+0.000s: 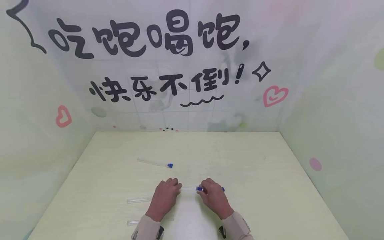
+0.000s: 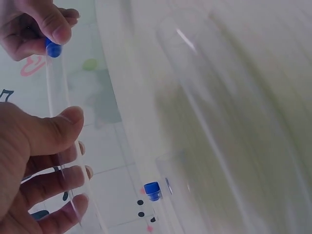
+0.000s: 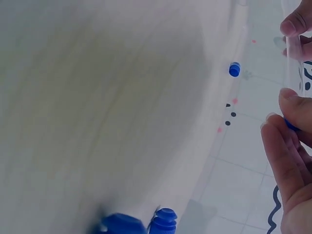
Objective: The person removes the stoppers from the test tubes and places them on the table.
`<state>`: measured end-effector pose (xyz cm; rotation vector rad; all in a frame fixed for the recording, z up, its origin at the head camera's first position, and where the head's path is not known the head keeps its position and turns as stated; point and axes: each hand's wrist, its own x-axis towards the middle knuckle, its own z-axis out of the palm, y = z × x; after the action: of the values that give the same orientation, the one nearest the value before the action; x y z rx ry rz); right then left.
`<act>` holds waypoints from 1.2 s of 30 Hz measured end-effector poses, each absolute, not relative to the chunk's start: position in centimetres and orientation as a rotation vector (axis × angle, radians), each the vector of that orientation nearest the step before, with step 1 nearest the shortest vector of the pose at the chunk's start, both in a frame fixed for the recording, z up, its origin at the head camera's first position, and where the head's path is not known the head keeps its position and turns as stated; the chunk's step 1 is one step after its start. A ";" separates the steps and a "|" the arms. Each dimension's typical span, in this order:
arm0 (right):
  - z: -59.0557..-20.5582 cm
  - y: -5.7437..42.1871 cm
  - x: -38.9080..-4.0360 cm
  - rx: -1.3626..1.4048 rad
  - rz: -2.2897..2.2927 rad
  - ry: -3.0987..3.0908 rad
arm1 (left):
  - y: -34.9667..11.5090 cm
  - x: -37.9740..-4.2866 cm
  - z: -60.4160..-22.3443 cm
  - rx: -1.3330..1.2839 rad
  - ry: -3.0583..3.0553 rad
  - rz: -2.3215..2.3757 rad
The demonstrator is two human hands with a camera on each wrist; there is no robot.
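Note:
A clear test tube (image 1: 189,189) lies level between the two hands above the table. My left hand (image 1: 165,197) holds its body, thumb on one side and fingers curled on the other in the left wrist view. At the tube's right end, my right hand (image 1: 214,196) pinches a blue cap (image 2: 53,48) between thumb and fingers. The cap sits at the tube's mouth; how far in it is, I cannot tell. In the right wrist view the right fingers (image 3: 282,161) partly hide that cap.
Farther back lies a test tube (image 1: 153,162) with a blue cap on it. Clear tubes lie left of the left hand, one (image 1: 138,200) beside it and another (image 1: 132,222) nearer. Loose blue caps (image 3: 163,222) stand on the table by the right hand.

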<state>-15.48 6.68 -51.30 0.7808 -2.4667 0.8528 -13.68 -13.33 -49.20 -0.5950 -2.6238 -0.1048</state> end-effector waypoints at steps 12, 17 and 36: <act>-50.4 7.1 -16.0 0.866 0.783 -2.443 | -13.0 -13.9 -49.2 -0.552 -2.655 -0.167; -50.5 7.6 -16.4 0.860 0.739 -2.429 | -12.7 -14.1 -48.9 -0.526 -2.656 -0.191; -51.1 12.6 -19.5 0.585 0.511 -2.594 | -17.7 -16.6 -49.4 -0.405 -2.781 -0.091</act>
<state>-19.55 12.56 -51.09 0.5849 -2.5936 0.5114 -16.56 -17.73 -49.41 -0.4051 -2.7810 -0.0910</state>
